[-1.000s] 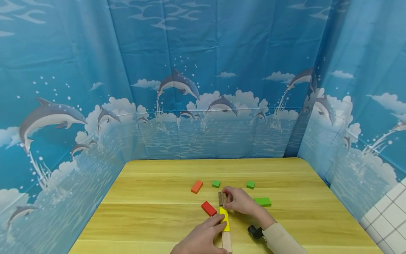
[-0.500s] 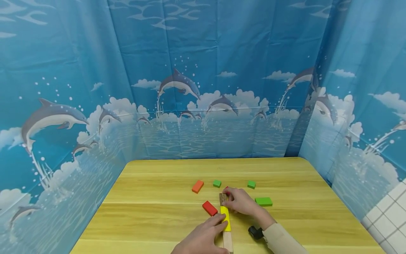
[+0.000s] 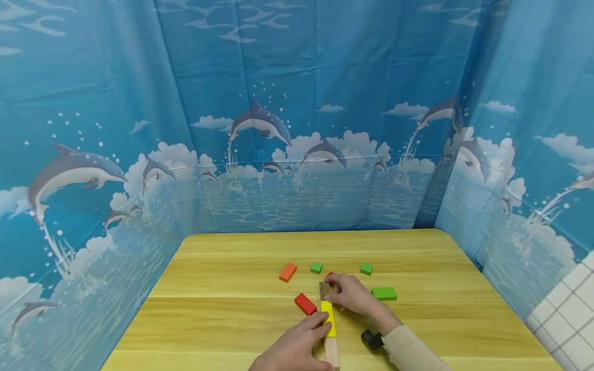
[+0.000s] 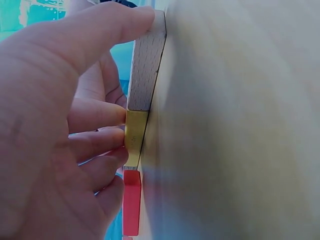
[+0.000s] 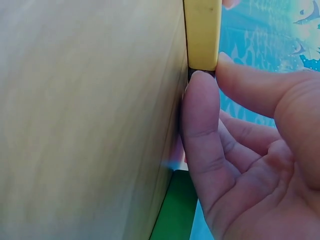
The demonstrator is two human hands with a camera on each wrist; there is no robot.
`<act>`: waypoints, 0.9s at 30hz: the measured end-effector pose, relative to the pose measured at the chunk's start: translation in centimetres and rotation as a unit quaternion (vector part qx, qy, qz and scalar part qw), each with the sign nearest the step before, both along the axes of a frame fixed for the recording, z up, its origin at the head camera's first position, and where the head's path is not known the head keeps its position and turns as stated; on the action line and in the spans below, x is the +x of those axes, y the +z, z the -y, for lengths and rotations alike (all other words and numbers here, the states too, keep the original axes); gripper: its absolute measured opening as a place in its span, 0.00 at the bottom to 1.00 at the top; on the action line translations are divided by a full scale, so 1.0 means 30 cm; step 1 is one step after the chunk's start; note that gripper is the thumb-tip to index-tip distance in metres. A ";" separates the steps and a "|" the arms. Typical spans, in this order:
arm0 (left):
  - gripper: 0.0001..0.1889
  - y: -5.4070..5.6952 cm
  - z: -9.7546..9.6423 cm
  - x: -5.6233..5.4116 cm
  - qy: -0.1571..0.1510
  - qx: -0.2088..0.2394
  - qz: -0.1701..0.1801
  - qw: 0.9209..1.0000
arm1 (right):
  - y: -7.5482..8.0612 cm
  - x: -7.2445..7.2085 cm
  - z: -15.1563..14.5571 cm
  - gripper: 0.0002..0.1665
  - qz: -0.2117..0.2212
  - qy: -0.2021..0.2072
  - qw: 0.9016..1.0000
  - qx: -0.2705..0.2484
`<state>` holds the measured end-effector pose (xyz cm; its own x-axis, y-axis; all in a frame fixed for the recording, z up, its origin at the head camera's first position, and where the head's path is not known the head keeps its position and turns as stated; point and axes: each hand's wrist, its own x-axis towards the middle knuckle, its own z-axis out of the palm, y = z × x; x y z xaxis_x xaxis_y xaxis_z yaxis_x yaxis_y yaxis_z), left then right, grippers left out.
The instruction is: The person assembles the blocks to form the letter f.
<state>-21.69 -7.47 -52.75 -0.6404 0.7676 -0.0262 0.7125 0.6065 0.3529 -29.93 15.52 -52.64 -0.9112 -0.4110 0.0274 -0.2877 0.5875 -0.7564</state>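
Note:
A row of end-to-end blocks runs away from me in the head view: a pale wooden block (image 3: 331,353), a yellow block (image 3: 326,308) and a dark brown block (image 3: 323,291). My left hand (image 3: 297,344) rests its extended fingertips on the yellow block, and its thumb (image 4: 142,20) touches the pale one. At the far end my right hand (image 3: 353,296) pinches the dark brown block between thumb and fingers. That block is mostly hidden by a finger in the right wrist view, where the thumb tip lies by the yellow block's (image 5: 202,35) edge.
Left of the row lie a red block (image 3: 305,304) and an orange block (image 3: 287,272). Two small green blocks (image 3: 316,268) sit farther back, a longer green block (image 3: 384,293) to the right. A reddish block (image 3: 330,275) peeks out behind my right hand. A dolphin-printed curtain (image 3: 287,196) borders the table.
Both hands keep their places on the row. The reddish block behind the right hand shows slightly more now; the view itself has shifted a little.

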 end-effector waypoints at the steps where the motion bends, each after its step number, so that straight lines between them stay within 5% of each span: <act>1: 0.45 -0.002 0.000 0.001 0.002 -0.002 0.003 1.000 | -0.001 0.001 0.001 0.29 0.003 -0.001 1.000 -0.004; 11: 0.46 -0.003 0.007 0.010 0.007 0.003 0.012 1.000 | -0.002 0.018 0.018 0.30 0.019 -0.008 1.000 -0.016; 27: 0.46 0.001 0.000 0.005 -0.014 0.011 -0.030 0.999 | -0.005 0.016 0.008 0.33 0.022 -0.019 0.999 -0.036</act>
